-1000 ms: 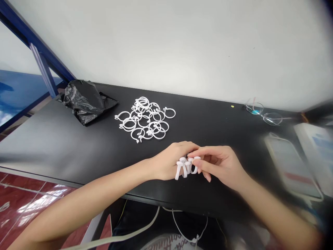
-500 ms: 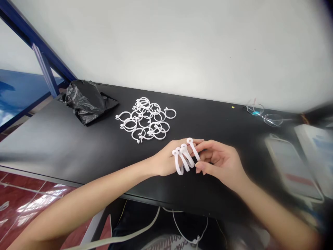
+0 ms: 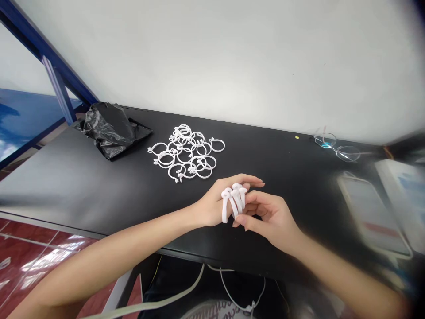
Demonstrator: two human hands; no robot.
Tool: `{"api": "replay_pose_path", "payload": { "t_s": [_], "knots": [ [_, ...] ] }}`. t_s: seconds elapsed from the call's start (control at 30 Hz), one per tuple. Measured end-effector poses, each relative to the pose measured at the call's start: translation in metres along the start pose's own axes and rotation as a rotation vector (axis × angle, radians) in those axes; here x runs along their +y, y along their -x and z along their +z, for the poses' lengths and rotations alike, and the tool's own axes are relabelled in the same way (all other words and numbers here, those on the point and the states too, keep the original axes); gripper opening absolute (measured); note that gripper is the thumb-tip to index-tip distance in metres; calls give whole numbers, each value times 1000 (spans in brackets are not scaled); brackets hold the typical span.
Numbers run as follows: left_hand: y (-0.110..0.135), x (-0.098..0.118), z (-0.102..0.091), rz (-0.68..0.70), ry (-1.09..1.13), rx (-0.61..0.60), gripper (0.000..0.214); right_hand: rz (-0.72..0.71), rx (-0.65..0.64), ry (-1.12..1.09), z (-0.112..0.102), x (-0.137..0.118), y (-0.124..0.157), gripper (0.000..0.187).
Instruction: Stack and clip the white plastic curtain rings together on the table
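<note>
Bunching tighter now, rings (image 3: 233, 199) on outstretched left hand (image 3: 212, 206); right hand (image 3: 268, 219) grip pinching them

We see our two forearms bare to the frame's edge at 7 and 4 o'clock; our left hand (image 3: 212, 206) and right hand (image 3: 268, 217) are ungloved, with slim fingers.

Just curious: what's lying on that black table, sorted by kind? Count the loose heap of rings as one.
Heap of white rings: 1
Black plastic bag: 1
Eyeglasses: 1
Phone: 1
White box, blurred: 1
Yellow speck: 1
Total: 6, besides the ring bunch on the left hand.
</note>
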State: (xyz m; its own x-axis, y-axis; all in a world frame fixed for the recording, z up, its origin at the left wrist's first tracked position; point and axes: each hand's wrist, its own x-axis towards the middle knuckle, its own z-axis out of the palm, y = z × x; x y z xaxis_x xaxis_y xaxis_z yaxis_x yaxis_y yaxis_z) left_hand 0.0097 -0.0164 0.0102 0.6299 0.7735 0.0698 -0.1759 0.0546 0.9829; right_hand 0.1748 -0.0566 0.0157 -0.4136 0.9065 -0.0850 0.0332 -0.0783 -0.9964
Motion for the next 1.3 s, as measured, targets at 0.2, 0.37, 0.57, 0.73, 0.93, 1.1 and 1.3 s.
{"api": "replay_pose_path", "payload": {
  "t_s": [0.2,0.37,0.57,0.73,0.93,1.1,1.3],
  "knots": [
    [2,-1,1,-109,118,-76,40,72,-50,-107,-6,-2,-4,13],
    [1,-1,2,-113,207,-105,38,106,-60,-236,-9,-3,-6,19],
    [1,-7,-1,-64,184,-148,47,136,-89,-257,-8,-4,-7,16],
    [2,-8,-7,30,-60,-159,63,142,-143,-176,-5,-3,-7,18],
    [3,-7,-9,6,-80,-166,58,124,-136,-194,-5,-1,-7,19],
    [4,-6,-7,-36,-6,-227,50,127,-168,-207,-6,-1,-8,36],
    [4,-7,-6,10,25,-249,54,186,-129,-220,-6,1,-7,32]
  ]
}}
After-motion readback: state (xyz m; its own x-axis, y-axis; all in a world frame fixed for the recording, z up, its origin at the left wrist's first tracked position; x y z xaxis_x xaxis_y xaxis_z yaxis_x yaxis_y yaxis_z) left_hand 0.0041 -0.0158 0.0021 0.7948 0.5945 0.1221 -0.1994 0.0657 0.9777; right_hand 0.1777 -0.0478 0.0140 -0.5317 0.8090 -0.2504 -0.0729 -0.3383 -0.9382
